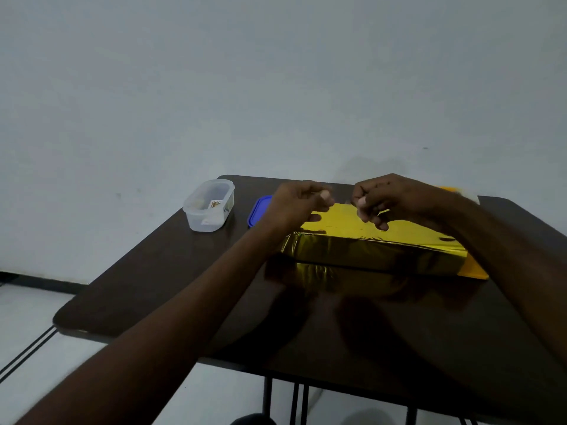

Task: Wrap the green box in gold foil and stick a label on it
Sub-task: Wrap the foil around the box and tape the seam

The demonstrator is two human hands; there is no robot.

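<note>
Just below the curled fingers of both hands, a box wrapped in gold foil (372,246) lies flat on the dark table (171,280), its long side facing the camera and its left end folded shut; no green shows through the wrapping. Both hands hover above the box's far top edge, close together but not touching. The left hand (299,202) has its fingers bent inward with the thumb laid against the fingertips, as if pinching something thin; the picture is too blurred to tell what, if anything, sits between them. The right hand (386,199) is likewise curled, its fingers tucked toward the palm and thumb, and whether they grip a small item cannot be told. Beyond the left hand's knuckles a blue lid (257,211) lies flat on the table, partly hidden by that hand. Farther to the left of it stands a clear plastic container (209,205) with small items inside. Under the right wrist, a yellow-orange sheet (474,269) pokes out past the box's right end.
</note>
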